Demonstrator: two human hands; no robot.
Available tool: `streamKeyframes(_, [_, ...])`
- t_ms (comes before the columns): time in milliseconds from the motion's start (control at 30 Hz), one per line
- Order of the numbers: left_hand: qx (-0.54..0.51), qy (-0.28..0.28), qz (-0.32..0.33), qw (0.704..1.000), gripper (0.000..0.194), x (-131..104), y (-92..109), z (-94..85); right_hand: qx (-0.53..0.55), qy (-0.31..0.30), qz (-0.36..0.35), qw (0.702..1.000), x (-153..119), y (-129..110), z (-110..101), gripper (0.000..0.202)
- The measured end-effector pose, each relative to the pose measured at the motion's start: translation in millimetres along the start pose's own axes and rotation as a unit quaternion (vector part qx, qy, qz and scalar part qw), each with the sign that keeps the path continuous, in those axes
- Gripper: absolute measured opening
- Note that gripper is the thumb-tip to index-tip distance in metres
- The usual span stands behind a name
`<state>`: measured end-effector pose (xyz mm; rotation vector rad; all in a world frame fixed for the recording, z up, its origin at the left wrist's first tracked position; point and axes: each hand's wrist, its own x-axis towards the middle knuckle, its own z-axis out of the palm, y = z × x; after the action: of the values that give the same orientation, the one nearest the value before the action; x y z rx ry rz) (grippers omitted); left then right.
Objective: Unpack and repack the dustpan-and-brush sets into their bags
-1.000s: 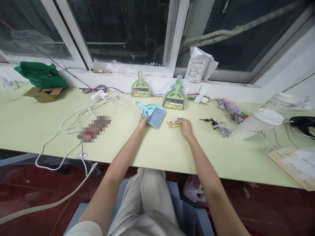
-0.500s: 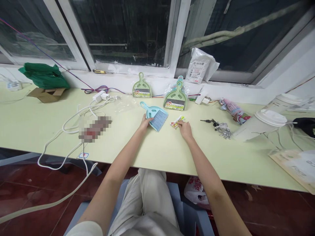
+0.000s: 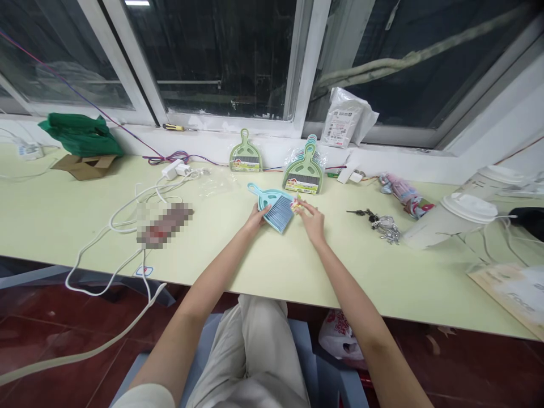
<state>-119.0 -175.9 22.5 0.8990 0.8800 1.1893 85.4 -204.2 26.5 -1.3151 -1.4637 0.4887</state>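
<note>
My left hand [image 3: 255, 217] is closed on the lower left edge of a light blue dustpan [image 3: 267, 197], which has a small brush [image 3: 280, 213] with blue-grey bristles nested in it. The handle points up and left. Between the fingertips of my right hand [image 3: 312, 221] is a small printed card [image 3: 296, 205] in white, red and yellow-green, held at the right edge of the brush and partly covered by the fingers. Whether the card touches the bristles I cannot tell.
Behind stand a wrapped green dustpan set [image 3: 245, 153] and a stack of dustpan sets [image 3: 304, 170]. White cables [image 3: 123, 221] lie left. Keys [image 3: 378, 221], a folded umbrella [image 3: 403, 195] and a lidded paper cup [image 3: 450, 221] are on the right.
The blue dustpan and brush have shifted slightly right in my left hand. My right hand has moved left with the card, bringing it up against or close to the brush.
</note>
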Motion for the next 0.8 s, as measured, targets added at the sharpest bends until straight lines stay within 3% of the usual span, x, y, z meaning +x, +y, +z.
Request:
streamKeyframes(100, [-0.017, -0.027, 0.001, 0.999, 0.052, -4, -2, 6.5, -0.089, -0.097, -0.072, 0.989, -14, -19, 18, 0.033])
streamKeyframes(167, [-0.007, -0.021, 0.001, 1.000, 0.052, -5, -2, 7.8, -0.135, -0.128, -0.088, 0.979, -23, -27, 25, 0.034])
streamKeyframes(300, [0.006, -0.004, 0.003, 1.000, 0.055, -6, 0, 6.9, -0.179, -0.112, -0.064, 0.975, -30, -34, 24, 0.031])
streamKeyframes(400, [0.006, -0.002, 0.013, 1.000, 0.056, -6, 2, 7.1, -0.156, -0.095, -0.046, 0.982, -28, -31, 22, 0.028])
streamKeyframes(500, [0.001, -0.005, 0.022, 1.000, 0.057, -7, 2, 8.4, -0.037, -0.007, 0.020, 0.999, -21, -19, 23, 0.041])
streamKeyframes(567, [-0.001, -0.024, 0.035, 0.999, 0.058, -7, 3, 9.3, 0.110, 0.034, 0.111, 0.987, -15, -9, 23, 0.055])
streamKeyframes(700, [0.040, -0.086, 0.072, 0.993, 0.063, -9, 3, 9.2, 0.342, -0.063, 0.263, 0.900, -6, 5, 18, 0.043])
streamKeyframes(800, [0.136, -0.139, 0.094, 0.976, 0.061, -5, 7, 1.8, 0.381, -0.080, 0.281, 0.877, -3, 6, 12, 0.032])
